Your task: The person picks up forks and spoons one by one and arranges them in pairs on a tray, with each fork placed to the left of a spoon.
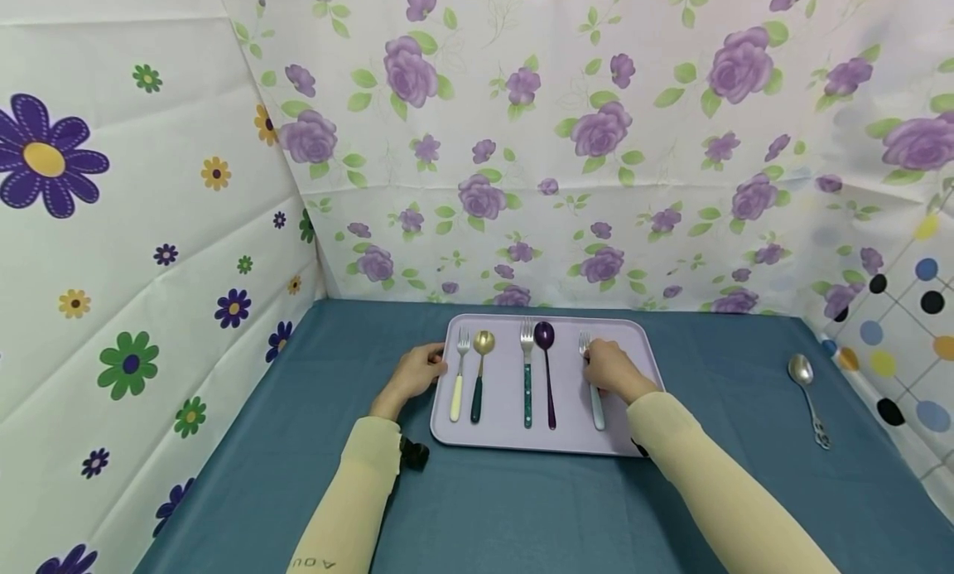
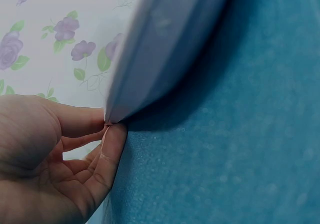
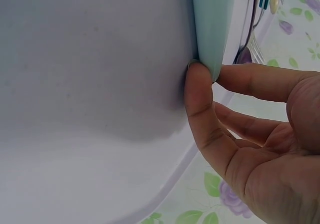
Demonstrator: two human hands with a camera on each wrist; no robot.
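Observation:
A pale lilac tray [image 1: 492, 436] lies on the table. My left hand [image 1: 419, 370] pinches its left rim between thumb and finger, as the left wrist view also shows. Over the tray's right part, my right hand [image 1: 613, 369] pinches a fork [image 1: 597, 408] with a pale blue-green handle [image 3: 212, 23]. Left of that fork lie a purple spoon [image 1: 550, 383] and a fork with a dark green handle [image 1: 527, 392]. Further left are a gold spoon with a green handle [image 1: 476, 398] and a fork with a cream handle [image 1: 456, 396].
A silver spoon [image 1: 807, 388] with an ornate handle lies on the blue tablecloth [image 1: 537, 508], to the right of the tray. Flowered cloth [image 1: 477, 143] hangs behind the table, with patterned cloths at both sides.

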